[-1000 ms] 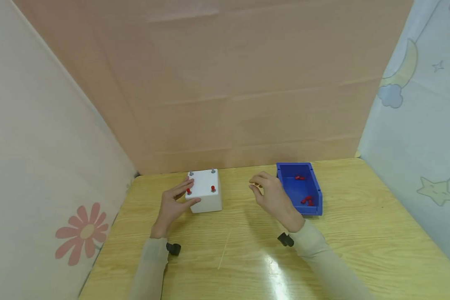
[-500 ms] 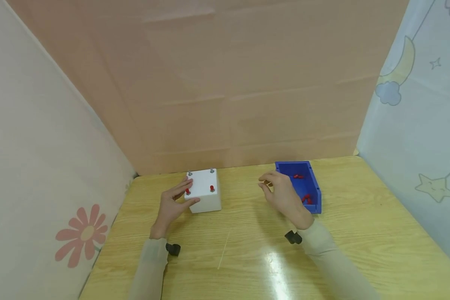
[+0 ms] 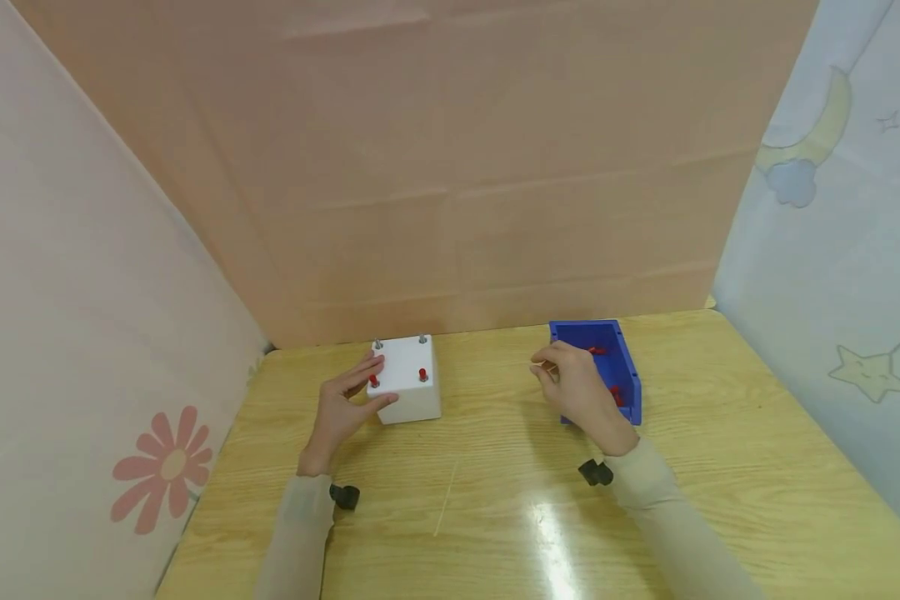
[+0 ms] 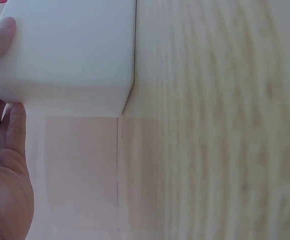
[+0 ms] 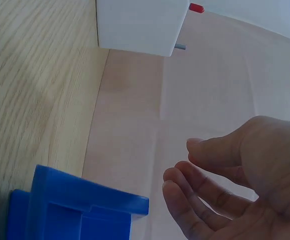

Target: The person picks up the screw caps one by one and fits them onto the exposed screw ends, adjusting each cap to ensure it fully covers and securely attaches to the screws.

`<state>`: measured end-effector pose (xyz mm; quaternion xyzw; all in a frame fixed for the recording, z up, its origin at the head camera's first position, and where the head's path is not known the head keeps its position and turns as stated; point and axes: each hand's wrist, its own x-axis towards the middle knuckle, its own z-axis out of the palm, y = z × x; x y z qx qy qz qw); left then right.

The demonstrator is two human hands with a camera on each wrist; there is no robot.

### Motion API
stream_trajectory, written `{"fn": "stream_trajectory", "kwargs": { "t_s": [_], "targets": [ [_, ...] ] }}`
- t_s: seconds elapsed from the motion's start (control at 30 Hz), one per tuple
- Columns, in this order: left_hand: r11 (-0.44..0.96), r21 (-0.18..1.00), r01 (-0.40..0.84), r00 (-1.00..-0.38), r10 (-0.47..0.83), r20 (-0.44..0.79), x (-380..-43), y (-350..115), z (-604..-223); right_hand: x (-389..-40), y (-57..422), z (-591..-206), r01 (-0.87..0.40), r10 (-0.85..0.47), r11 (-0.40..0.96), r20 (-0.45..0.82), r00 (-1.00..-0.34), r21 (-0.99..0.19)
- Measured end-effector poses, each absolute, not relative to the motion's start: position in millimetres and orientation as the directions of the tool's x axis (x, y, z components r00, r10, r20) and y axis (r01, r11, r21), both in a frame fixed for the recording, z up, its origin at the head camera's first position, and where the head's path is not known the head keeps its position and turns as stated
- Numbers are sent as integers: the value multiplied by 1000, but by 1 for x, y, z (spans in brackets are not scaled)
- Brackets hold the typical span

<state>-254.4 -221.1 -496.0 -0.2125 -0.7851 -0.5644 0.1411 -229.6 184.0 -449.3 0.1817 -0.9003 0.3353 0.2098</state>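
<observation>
The white block is steadied at its near left corner by the left hand, thumb against the front face and fingers laid nearly straight along the left side and top edge; in the left wrist view the block is seen touched by a fingertip and the thumb, not clutched. Four studs stand on the block's top: the two nearer ones carry red caps, the two farther ones are bare metal. The right hand is held over the near left rim of the blue bin, well apart from the block, fingers loosely curled and slightly apart with nothing seen between them; the right wrist view shows the same hand empty above the bin's wall. Loose red caps lie inside the bin. The step in hand is judged to be a reach for another cap, with half the studs fitted. The next move is judged to call for a fine pinch on one small cap, clear of the bin wall, and a carry across to a bare rear stud while the block is kept braced. No brand, label or writing can be read on block, bin or wooden table.
</observation>
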Motion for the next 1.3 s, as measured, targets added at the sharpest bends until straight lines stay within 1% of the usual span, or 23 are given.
{"fn": "stream_trajectory", "kwargs": {
  "t_s": [0.2, 0.7, 1.03, 1.3],
  "targets": [
    [268, 820, 505, -863, 184, 471, -255, -220, -496, -228, 192, -448, -471, -185, 698, 500, -846, -539],
    [275, 822, 498, -867, 177, 466, -254, -220, -497, -229, 207, -444, -426, -196, 755, 448, -872, -498],
    [272, 828, 489, -872, 177, 457, -254, -221, -496, -229, 214, -440, -402, -192, 773, 424, -885, -491],
    [277, 825, 493, -870, 176, 461, -254, -220, -497, -229, 223, -441, -358, -176, 792, 375, -910, -495]
  ]
}}
